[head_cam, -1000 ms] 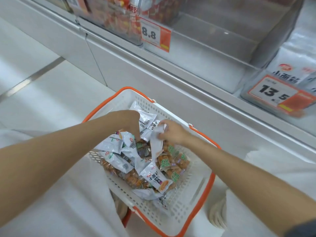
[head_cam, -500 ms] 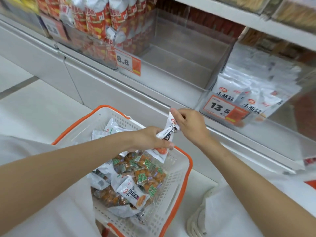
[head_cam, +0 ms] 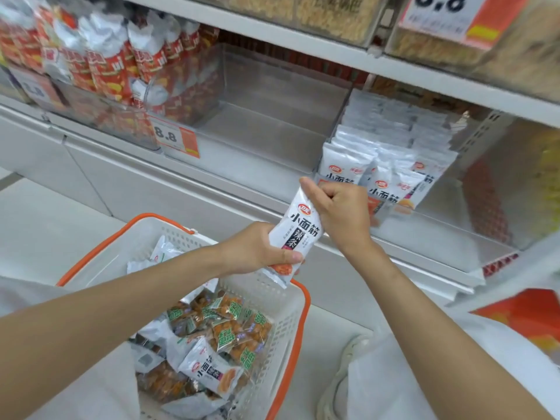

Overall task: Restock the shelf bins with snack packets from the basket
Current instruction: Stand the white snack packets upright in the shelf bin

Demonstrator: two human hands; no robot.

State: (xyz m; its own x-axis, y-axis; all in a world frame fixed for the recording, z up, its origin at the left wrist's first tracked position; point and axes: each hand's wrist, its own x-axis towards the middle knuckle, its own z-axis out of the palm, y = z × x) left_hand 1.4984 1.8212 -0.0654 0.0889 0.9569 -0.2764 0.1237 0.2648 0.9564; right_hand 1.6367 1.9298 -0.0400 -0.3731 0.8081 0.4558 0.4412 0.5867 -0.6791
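Note:
A white snack packet (head_cam: 298, 228) with black lettering hangs between both hands above the basket's far rim. My left hand (head_cam: 257, 250) grips its lower end and my right hand (head_cam: 339, 213) pinches its top. The white basket with an orange rim (head_cam: 300, 328) sits below, holding several white packets and green-and-orange packets (head_cam: 224, 325). Just behind my right hand, a clear shelf bin (head_cam: 391, 165) holds several packets of the same white kind. The bin to its left (head_cam: 260, 122) holds nothing.
A bin of red-and-white packets (head_cam: 100, 65) stands at the left behind an 8.8 price tag (head_cam: 175, 137). An upper shelf (head_cam: 394, 65) carries bins of yellowish snacks. White floor (head_cam: 45, 225) lies to the left of the basket.
Both hands have lifted the white packet out of the basket and up toward the bin of matching packets. The view has tilted up, showing more of the shelf.

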